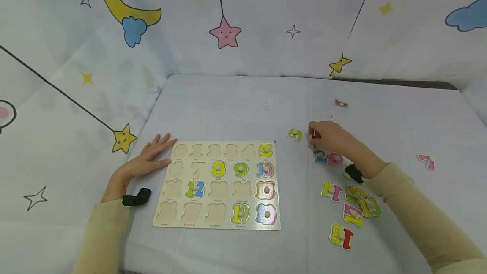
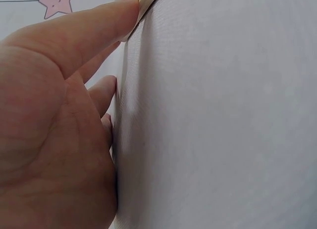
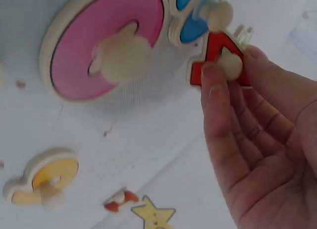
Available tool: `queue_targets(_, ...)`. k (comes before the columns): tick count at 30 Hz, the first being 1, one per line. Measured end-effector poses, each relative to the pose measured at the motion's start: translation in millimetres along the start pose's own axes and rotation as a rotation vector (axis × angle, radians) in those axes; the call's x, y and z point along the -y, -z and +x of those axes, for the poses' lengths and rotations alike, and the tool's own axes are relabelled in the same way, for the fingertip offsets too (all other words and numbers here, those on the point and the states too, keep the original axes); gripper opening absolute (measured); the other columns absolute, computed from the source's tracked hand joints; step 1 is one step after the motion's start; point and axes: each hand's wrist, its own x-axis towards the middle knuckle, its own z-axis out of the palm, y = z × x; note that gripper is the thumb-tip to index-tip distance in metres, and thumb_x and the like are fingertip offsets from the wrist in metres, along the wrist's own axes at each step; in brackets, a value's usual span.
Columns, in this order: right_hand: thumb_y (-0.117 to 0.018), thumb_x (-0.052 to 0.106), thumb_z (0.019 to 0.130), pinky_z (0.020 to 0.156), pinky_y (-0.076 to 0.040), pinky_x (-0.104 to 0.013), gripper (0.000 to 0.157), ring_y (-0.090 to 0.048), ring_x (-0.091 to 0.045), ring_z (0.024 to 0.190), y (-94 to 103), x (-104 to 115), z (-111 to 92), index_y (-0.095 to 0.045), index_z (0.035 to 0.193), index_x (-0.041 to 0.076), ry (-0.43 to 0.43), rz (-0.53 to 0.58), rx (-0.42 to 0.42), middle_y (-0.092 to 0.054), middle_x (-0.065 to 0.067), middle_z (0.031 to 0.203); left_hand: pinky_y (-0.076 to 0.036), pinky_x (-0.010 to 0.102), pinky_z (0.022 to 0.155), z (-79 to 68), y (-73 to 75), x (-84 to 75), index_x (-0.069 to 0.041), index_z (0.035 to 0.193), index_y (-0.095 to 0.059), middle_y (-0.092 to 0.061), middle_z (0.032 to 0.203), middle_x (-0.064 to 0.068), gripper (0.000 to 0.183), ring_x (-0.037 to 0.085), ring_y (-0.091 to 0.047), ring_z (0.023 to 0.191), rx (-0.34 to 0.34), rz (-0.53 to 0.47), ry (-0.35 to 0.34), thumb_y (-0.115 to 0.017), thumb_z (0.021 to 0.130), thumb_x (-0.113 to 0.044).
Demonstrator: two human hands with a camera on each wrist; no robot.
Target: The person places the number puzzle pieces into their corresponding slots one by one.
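At the left side of the wooden number puzzle board (image 1: 207, 177), my left hand (image 1: 149, 160) lies with spread fingers, its thumb at the board's edge. In the left wrist view the left thumb (image 2: 84, 33) touches that edge. My right hand (image 1: 329, 134) is right of the board and pinches a red number 4 piece (image 3: 212, 48) near its wooden knob, with thumb and fingers. The head view mostly hides this piece behind the hand. Close by lie a blue 2 piece (image 1: 320, 156), a pink 0 piece (image 1: 335, 159) and a green 3 piece (image 1: 294, 134).
Several number pieces, among them an 18 piece (image 1: 341, 237) and a 14 piece (image 1: 331, 191), lie near the right forearm, some overlapping. A pink and yellow 7 piece (image 1: 427, 162) is far right. Another small piece (image 1: 341, 103) sits toward the table's back.
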Motion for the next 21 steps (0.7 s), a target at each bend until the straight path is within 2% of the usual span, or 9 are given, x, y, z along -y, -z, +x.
queue_targets(2,-0.066,0.003,0.087,0.059,-0.045,-0.034,0.008,-0.050,-0.018,0.062,3.5,-0.5,-3.0,-0.058,0.087,0.003,0.023,0.006,-0.022,-0.055,-0.003,0.067,0.014,0.055,0.103,-0.5,0.0,1.5,-0.018,0.150,-0.025,0.000,0.156,0.009,0.068,0.028,0.018,0.137,-0.001,0.001,-0.004,-0.061,0.092,-0.025)
queue_targets(4,-0.065,0.005,0.087,0.061,-0.043,-0.035,0.009,-0.049,-0.016,0.060,6.4,-1.3,-5.2,-0.058,0.082,0.005,0.036,-0.006,-0.035,-0.054,-0.001,0.064,0.014,0.055,0.103,-0.9,0.1,2.1,-0.018,0.150,-0.025,0.000,0.156,0.009,0.068,0.027,0.018,0.137,-0.002,-0.003,-0.006,-0.061,0.092,-0.025)
queue_targets(10,-0.066,0.008,0.088,0.058,-0.043,-0.033,0.007,-0.048,-0.015,0.062,9.3,3.5,-5.2,-0.062,0.082,0.008,0.058,-0.069,-0.084,-0.056,0.002,0.066,0.013,0.056,0.103,-0.5,1.5,-2.1,-0.016,0.150,-0.026,0.000,0.155,0.011,0.068,0.028,0.018,0.137,-0.001,-0.006,-0.014,-0.061,0.092,-0.023)
queue_targets(15,-0.062,0.005,0.090,0.058,-0.046,-0.031,0.005,-0.054,-0.017,0.062,2.4,21.7,4.9,-0.064,0.085,0.004,0.078,0.077,-0.114,-0.061,-0.004,0.071,0.012,0.057,0.103,0.1,1.2,-2.1,-0.014,0.149,-0.026,0.000,0.155,0.013,0.068,0.030,0.017,0.137,0.002,0.000,-0.014,-0.062,0.092,-0.019)
queue_targets(21,-0.062,0.009,0.091,0.057,-0.048,-0.030,0.007,-0.060,-0.019,0.065,-17.0,51.2,25.8,-0.064,0.086,0.005,0.061,0.237,-0.131,-0.064,-0.005,0.075,0.012,0.057,0.103,1.3,-0.6,-1.2,-0.013,0.149,-0.026,0.000,0.155,0.014,0.069,0.031,0.017,0.137,0.002,0.000,-0.008,-0.063,0.091,-0.017)
